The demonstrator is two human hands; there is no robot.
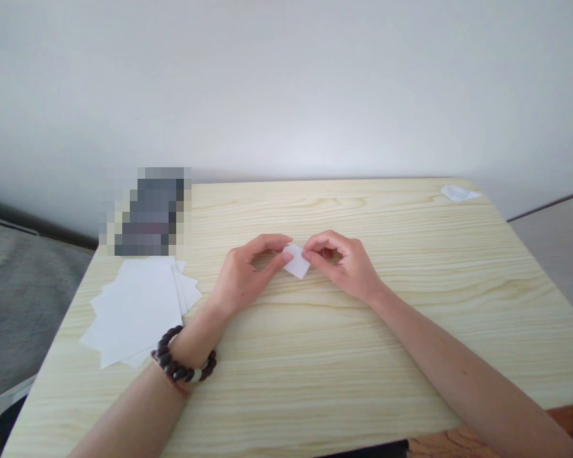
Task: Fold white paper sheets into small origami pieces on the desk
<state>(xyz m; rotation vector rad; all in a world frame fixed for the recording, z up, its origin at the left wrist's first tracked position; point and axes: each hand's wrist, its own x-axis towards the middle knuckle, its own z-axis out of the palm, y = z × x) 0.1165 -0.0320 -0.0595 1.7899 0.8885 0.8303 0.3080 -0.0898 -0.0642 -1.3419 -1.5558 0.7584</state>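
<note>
A small white piece of folded paper [298, 263] is held between my two hands, just above the middle of the table. My left hand [248, 270] pinches its left corner between thumb and fingers. On the opposite side, my right hand [341, 264] grips the right corner with thumb and forefinger, the other fingers curled in. The paper looks roughly square, with one corner pointing toward me. Fingertips cover parts of its upper edges. A dark beaded bracelet circles my left wrist.
Fanned white paper sheets [141, 305] lie left of my left forearm. Behind them is a blurred dark rectangular object [150, 216]. A folded white paper piece [459, 193] rests at the far right corner of the wood-grain table [344, 375]. A pale wall [315, 83] borders the table's back edge.
</note>
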